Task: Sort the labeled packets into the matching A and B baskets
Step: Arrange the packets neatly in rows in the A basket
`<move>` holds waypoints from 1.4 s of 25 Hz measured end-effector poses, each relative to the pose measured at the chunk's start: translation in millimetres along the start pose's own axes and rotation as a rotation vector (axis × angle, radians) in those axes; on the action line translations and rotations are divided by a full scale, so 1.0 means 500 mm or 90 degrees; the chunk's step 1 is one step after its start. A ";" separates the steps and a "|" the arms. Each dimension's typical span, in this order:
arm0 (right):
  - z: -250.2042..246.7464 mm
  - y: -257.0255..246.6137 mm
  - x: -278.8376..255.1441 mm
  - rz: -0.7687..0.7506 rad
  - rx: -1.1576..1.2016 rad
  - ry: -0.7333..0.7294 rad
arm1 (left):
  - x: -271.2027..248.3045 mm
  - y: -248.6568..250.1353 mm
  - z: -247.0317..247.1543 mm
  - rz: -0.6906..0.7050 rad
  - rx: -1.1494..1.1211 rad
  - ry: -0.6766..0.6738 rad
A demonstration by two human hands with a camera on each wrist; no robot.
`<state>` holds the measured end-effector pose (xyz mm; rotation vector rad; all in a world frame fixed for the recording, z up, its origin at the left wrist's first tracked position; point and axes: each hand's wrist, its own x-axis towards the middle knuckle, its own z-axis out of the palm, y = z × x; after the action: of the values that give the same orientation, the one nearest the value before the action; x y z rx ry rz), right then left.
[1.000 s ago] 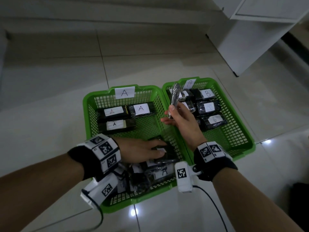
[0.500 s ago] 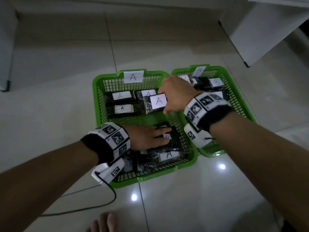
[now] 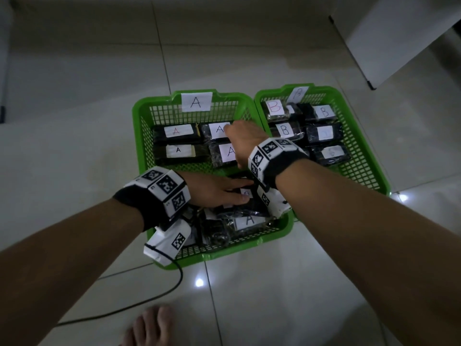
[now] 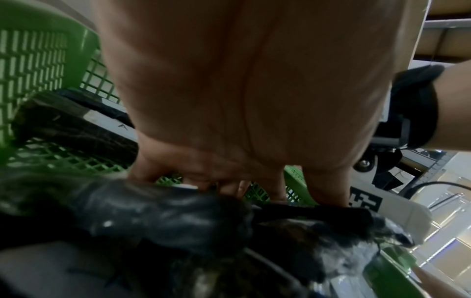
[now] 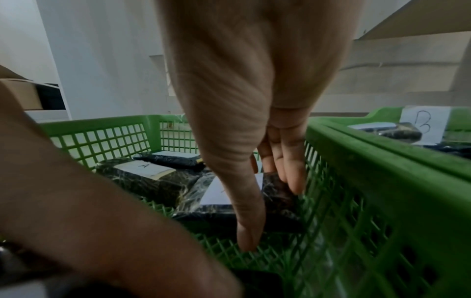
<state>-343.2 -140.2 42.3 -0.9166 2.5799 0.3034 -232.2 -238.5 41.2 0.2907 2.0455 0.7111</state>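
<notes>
- Right hand (image 3: pixel 245 139) spanning A packet (image 3: pixel 225 154) by A basket's (image 3: pixel 139 126) right wall, thumb and fingers at opposite ends
- Left hand (image 3: pixel 214 191) flat, fingers straight, on near-edge pile
- Probably light, crinkly, slippery wrap; best held by ends

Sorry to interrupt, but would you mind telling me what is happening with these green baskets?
A person is sorting black labeled packets. The right hand is setting an A packet down in the A basket, beside three others. The left hand rests on the unsorted pile at that basket's near end. The B basket holds several B packets.
</notes>
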 end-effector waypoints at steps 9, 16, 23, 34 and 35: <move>0.019 0.005 0.008 0.038 0.051 -0.028 | -0.005 -0.007 0.002 0.023 0.002 0.005; 0.025 0.017 0.010 0.034 0.076 -0.005 | -0.009 -0.015 0.012 0.034 -0.015 0.078; 0.026 0.029 0.001 -0.010 0.075 0.008 | -0.029 -0.037 -0.014 -0.061 0.092 0.410; 0.015 0.057 -0.024 -0.109 0.100 0.014 | -0.064 0.028 -0.051 -0.255 0.134 0.318; 0.016 0.064 -0.025 -0.110 0.122 0.008 | -0.074 0.043 -0.057 -0.251 0.145 0.313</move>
<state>-352.4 -106.3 42.7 -1.0626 2.4676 0.0021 -237.0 -249.1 91.3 -0.1816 2.5533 0.3206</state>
